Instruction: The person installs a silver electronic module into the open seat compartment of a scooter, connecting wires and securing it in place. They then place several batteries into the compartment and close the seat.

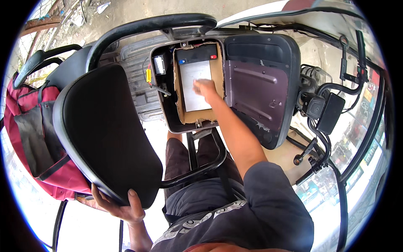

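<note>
My left hand grips the lower edge of a black padded backrest, its thumb on the pad and its fingers around the rim. Over a battery with a white top panel, a black end and blue and red terminals, my right hand is curled closed; its fingertips are slightly blurred. Whether it holds anything small is hidden. The battery lies in a black storage box, with brown cardboard around it. The box's hinged seat lid is swung over to the right.
A yellow connector and a cable end hang at the box's left side. A black tubular rail arches behind the backrest. Handlebar parts stand at right, and a maroon cover lies at left.
</note>
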Demonstrator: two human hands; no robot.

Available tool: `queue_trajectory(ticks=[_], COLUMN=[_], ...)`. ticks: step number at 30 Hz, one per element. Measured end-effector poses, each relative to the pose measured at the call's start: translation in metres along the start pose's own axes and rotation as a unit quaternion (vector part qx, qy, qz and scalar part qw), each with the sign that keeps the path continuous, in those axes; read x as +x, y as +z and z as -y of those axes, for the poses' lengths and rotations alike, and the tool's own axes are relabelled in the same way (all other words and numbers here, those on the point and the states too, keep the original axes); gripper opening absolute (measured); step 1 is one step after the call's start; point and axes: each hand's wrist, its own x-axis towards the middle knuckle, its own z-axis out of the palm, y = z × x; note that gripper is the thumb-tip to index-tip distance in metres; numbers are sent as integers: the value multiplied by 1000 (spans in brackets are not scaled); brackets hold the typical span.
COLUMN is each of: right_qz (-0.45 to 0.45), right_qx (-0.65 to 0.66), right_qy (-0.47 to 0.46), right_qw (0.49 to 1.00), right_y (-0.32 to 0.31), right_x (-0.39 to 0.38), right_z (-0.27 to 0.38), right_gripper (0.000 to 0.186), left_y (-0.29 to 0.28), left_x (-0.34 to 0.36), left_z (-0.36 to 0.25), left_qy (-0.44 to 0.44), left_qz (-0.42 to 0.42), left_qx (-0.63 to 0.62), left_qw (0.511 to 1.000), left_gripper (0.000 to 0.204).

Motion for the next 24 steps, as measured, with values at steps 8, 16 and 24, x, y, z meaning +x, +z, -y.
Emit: queue_trajectory(ticks=[8,16,24], right_qz=[0,-59,-186], right_qx=[71,181,146], right_qy=[-18,-207,-357], right_qw=[997,960,904], right_y=[-15,-57,-99], right_x=[-126,-201,-294], right_z=[-35,-69,-159], right_gripper=[21,13,24], left_y=[-3,1,7], left_x=[2,3,7], left_z=[-2,0,7], left_qy=[46,115,140], left_qz=[16,1,-10], left_qx=[-41,-99,-146], left_qw=[998,988,979], left_gripper=[83,74,71])
